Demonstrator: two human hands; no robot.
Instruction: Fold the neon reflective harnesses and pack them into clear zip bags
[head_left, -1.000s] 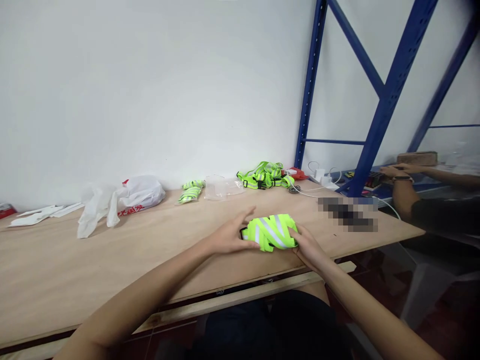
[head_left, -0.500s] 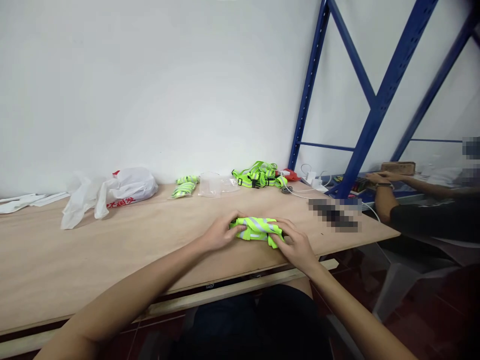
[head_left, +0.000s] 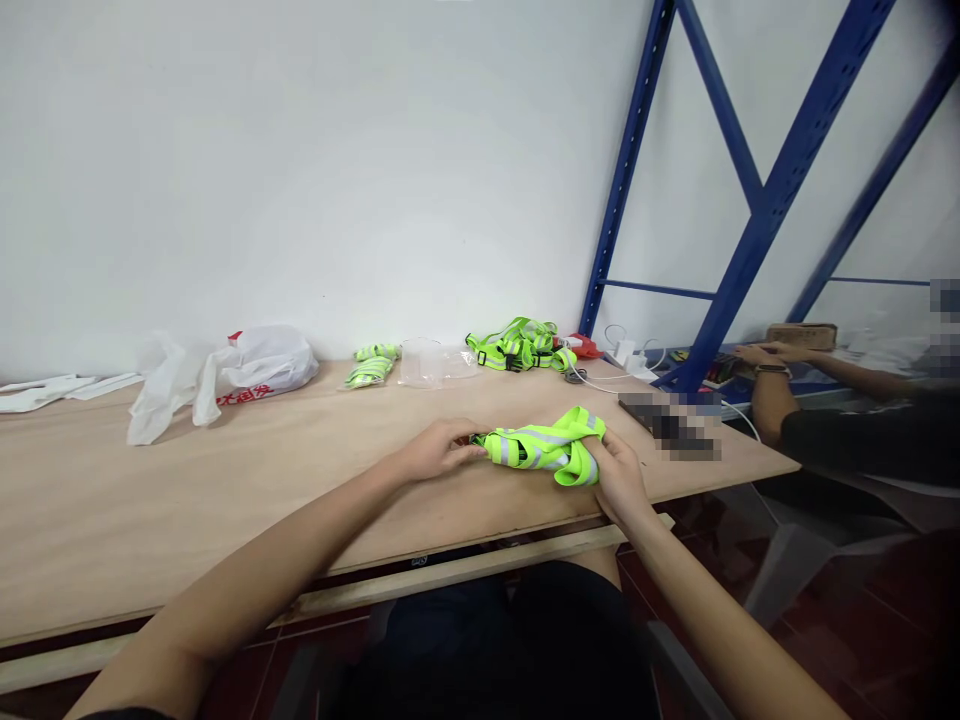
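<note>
A neon-yellow reflective strap (head_left: 536, 445) with silver stripes lies gathered in a loose bundle above the front part of the table. My left hand (head_left: 441, 450) pinches its left end, where a small dark piece, perhaps a buckle, shows at the fingertips. At the other end my right hand (head_left: 621, 478) is closed on the strap, some of its fingers hidden behind the loops. Loops of the strap stand up around the right fingers.
Along the wall lie a white plastic bag (head_left: 270, 360), packed reflective straps (head_left: 370, 368), clear bags (head_left: 431, 362) and a heap of loose straps (head_left: 517, 345). A blurred dark object (head_left: 667, 425) is at right, near a blue rack (head_left: 739, 265). Another person's hands (head_left: 769, 355) rest beyond.
The bundle has loosened and stretched longer, with loops opening at its right end. My hands have moved apart, the left toward its left tip and the right outward.
</note>
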